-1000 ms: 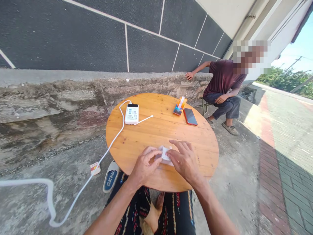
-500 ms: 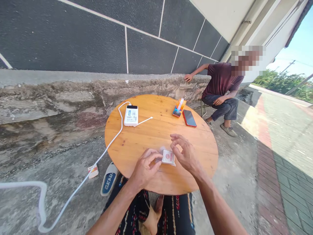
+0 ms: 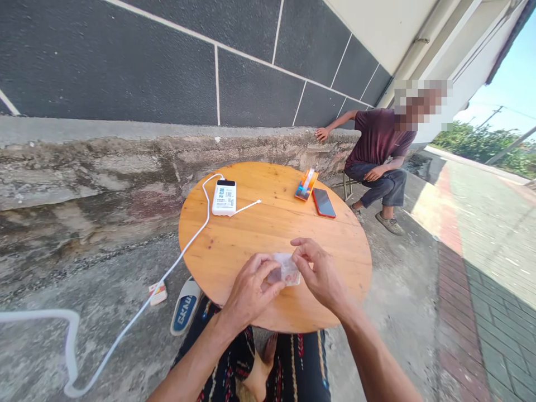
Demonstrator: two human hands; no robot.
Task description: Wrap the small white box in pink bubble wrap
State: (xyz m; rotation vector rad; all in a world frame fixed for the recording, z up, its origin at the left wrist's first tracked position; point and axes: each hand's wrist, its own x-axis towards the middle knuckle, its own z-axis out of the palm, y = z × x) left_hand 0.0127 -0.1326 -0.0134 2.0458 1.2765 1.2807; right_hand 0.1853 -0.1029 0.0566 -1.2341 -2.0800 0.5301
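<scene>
A small white packet with red print, apparently in clear film, is between my hands above the near part of the round wooden table. My left hand grips its left side between thumb and fingers. My right hand is at its upper right corner, thumb and forefinger closed in a pinch. What lies between those two fingertips is too small to make out. The packet's left end is partly hidden by my left fingers.
On the table lie a white power bank with a white cable, an orange tape dispenser and a red-edged phone. A slipper and a small box are on the ground. Another person sits at the far right.
My left hand has closed on the packet, which now looks tilted, its film more visible. My right hand has come down slightly and drawn its fingers into a pinch at the corner.
</scene>
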